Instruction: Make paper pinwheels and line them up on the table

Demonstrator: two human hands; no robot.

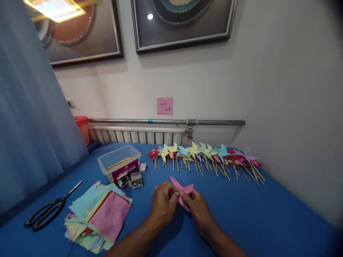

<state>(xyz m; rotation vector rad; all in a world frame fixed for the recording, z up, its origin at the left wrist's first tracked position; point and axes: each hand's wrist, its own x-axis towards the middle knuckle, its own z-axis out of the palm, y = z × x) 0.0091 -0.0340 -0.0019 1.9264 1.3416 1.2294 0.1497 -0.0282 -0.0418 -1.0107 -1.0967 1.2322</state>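
Note:
A pink paper pinwheel point(188, 189), with pointed blades, is held between my two hands above the blue table. My left hand point(163, 200) pinches it near the middle from the left, fingers curled in. From the right, my right hand point(197, 207) grips it with the thumb on top near its centre. Whether a pin sits between my fingertips is hidden. Left of my hands lies a loose pile of coloured paper squares point(109, 214). Behind that pile, an open small box of pins point(136, 181) stands beside another small box point(123, 181).
A clear plastic tub point(119, 162) holds wooden sticks. Scissors point(53, 207) lie at the left on the blue table point(254, 221). Finished pinwheels on sticks point(206, 153) line the back. A blue curtain point(34, 107) hangs at left; a radiator point(136, 137) is behind.

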